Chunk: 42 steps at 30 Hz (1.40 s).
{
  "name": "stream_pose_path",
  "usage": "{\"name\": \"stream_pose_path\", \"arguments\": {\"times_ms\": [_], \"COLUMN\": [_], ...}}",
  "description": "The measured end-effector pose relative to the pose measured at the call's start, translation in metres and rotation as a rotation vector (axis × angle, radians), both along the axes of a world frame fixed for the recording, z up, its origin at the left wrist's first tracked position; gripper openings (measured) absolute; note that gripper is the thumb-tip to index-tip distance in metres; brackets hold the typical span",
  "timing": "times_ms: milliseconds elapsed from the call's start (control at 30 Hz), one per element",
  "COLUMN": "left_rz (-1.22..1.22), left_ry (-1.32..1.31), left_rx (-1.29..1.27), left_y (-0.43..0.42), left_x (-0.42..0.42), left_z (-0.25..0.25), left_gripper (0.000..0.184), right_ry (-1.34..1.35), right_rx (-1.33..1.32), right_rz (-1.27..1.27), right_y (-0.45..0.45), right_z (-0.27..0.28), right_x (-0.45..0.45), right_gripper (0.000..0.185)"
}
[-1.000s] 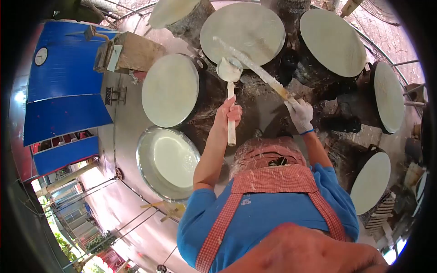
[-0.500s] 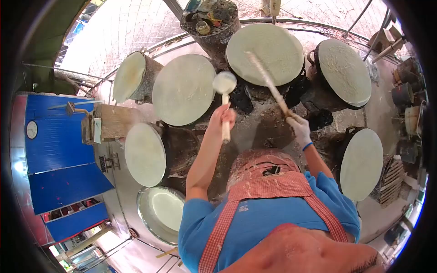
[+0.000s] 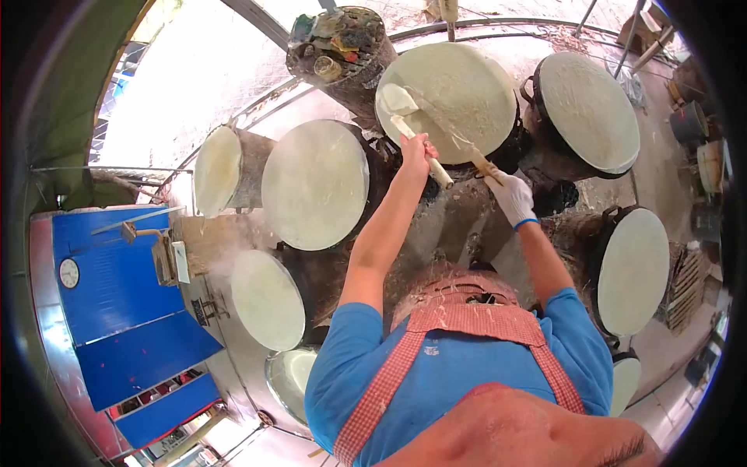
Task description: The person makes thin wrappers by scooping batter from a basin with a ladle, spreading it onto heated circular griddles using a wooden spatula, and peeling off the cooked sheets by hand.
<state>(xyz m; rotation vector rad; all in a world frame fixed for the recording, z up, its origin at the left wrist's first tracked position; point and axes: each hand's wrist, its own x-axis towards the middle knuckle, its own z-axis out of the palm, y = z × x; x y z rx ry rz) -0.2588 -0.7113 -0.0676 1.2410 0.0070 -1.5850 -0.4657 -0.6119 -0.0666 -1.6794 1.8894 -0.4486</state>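
Observation:
A ladle (image 3: 398, 100) with a thick pale handle is in my bare left hand (image 3: 419, 152), fingers wrapped round the handle. Its bowl is over the left part of a large round vat (image 3: 478, 86) of pale, thick liquid at the back. In a white glove with a blue cuff, my right hand (image 3: 510, 196) grips a long wooden stick (image 3: 473, 154) coated with pale residue. The stick's far end reaches across the same vat, close to the ladle; whether it touches the surface I cannot tell.
More filled round vats stand around me: one at left (image 3: 315, 185), one at right back (image 3: 587, 113), one at right (image 3: 633, 272). A cluttered drum (image 3: 342, 58) is beside the back vat. Blue panels (image 3: 117, 272) and a clock (image 3: 68, 272) are far left.
The ladle has moved from the gap between two vats to over the back vat. My right hand stays near that vat's front edge with the stick. The view has shifted slightly.

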Motion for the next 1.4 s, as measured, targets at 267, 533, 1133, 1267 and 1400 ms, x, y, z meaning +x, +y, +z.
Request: {"name": "stream_pose_path", "arguments": {"times_ms": [267,533,1133,1267,1400], "left_rz": [-0.032,-0.029,-0.598,-0.646,-0.753], "left_ry": [0.127,0.25,0.632,0.875,0.723], "left_rx": [-0.005,0.037,-0.284,0.018,0.361], "left_y": [0.017,0.031,0.194,0.201,0.206], "left_x": [0.026,0.037,0.157,0.144,0.138], "left_z": [-0.012,-0.002,0.039,0.054,0.027], "left_gripper": [0.03,0.031,0.049,0.041,0.035], "right_ry": [-0.114,-0.079,-0.31,-0.724,-0.605], "right_rx": [-0.134,-0.201,0.032,0.175,0.271], "right_rz": [-0.001,-0.097,-0.174,-0.146,-0.318], "right_y": [0.001,0.021,0.049,0.122,0.209], "right_z": [-0.019,-0.045,-0.01,0.003,-0.015], "right_x": [0.014,0.013,0.037,0.016,-0.014], "right_gripper": [0.031,0.033,0.029,0.035,0.047]}}
